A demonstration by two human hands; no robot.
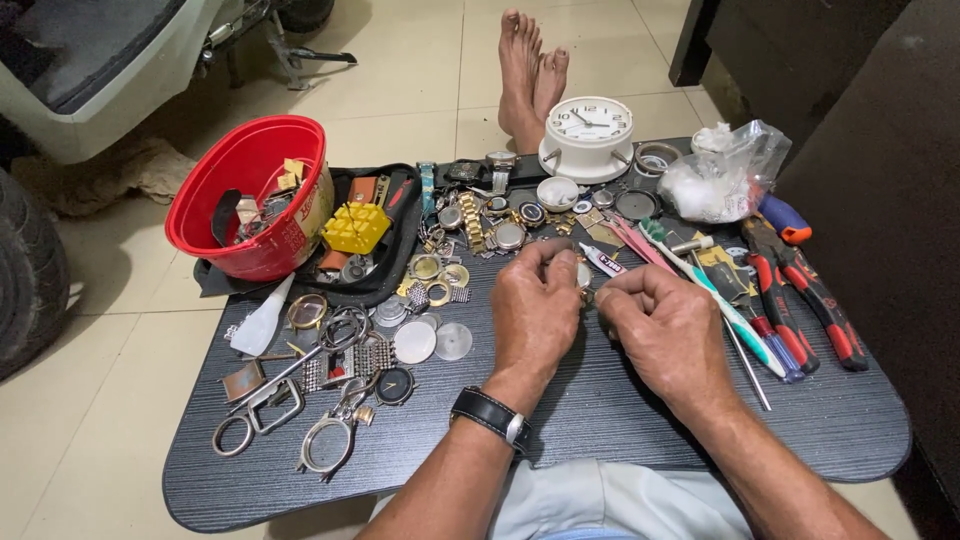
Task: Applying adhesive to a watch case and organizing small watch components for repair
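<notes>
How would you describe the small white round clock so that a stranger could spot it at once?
Start at the dark striped lap board and look to its far edge. There stands the small white round clock, right of the red plastic bucket. It alone shows a large upright dial.

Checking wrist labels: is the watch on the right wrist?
No, the black-strapped watch sits on the wrist of the left hand, while the right hand has a bare wrist.

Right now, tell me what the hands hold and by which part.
Both hands, left hand and right hand, pinch one small metal watch part between their fingertips, gripping its edges. Its exact kind cannot be told.
</notes>
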